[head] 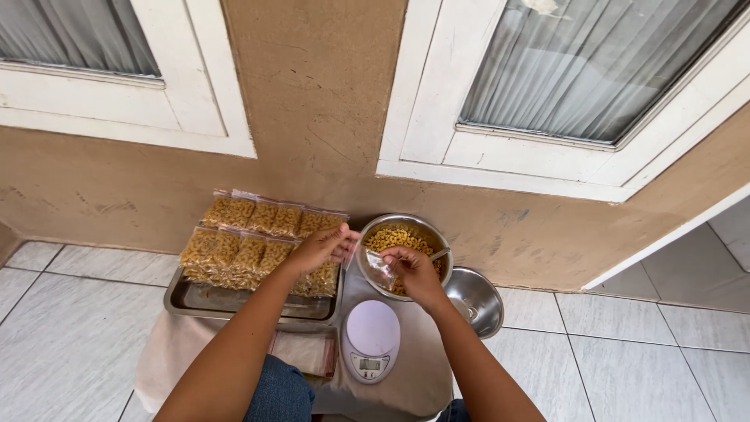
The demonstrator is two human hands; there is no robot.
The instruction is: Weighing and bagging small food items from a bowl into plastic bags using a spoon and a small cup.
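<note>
Round white scale; hands pinch clear bag (crinkly) over steel bowl.

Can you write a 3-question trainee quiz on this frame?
1. True or false: the scale has a bag on it.
2. What do both hands hold over the pasta bowl? A) spoon B) clear bag C) lid
3. Where do the filled bags lie?

Key:
1. False, its pan is bare.
2. B: left hand and right hand hold a clear bag.
3. On the metal tray, left of the bowl.
</note>
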